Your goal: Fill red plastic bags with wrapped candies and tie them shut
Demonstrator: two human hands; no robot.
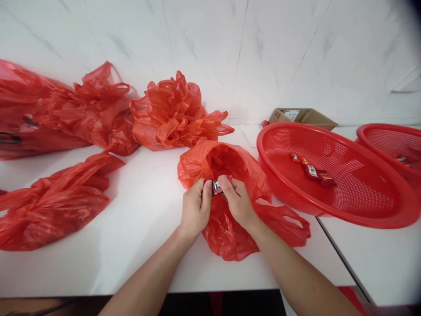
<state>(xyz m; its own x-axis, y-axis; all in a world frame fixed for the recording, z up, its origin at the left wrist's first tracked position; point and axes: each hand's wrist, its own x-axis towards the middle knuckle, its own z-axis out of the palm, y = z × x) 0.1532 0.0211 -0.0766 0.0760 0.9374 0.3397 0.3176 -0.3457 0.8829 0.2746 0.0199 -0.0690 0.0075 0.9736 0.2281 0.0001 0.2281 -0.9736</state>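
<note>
Both hands pinch one small dark-red wrapped packet (217,188) with white print, held over the mouth of an open red plastic bag (226,235). My left hand (196,204) has its thumb and fingers closed on the packet's left end. On the right end, my right hand (239,199) is closed the same way, its thumb on top. The bag lies on the white table with its opening facing up and its handles spread toward the right. Fingers hide part of the packet, and what the bag holds is not visible.
A red perforated basket (302,202) on the right holds a few small wrapped packets (312,170); another red basket (388,131) stands beyond it. Behind is a cardboard box (304,116). Bunched red bags (174,114) line the wall, and a knotted bag (52,202) lies left.
</note>
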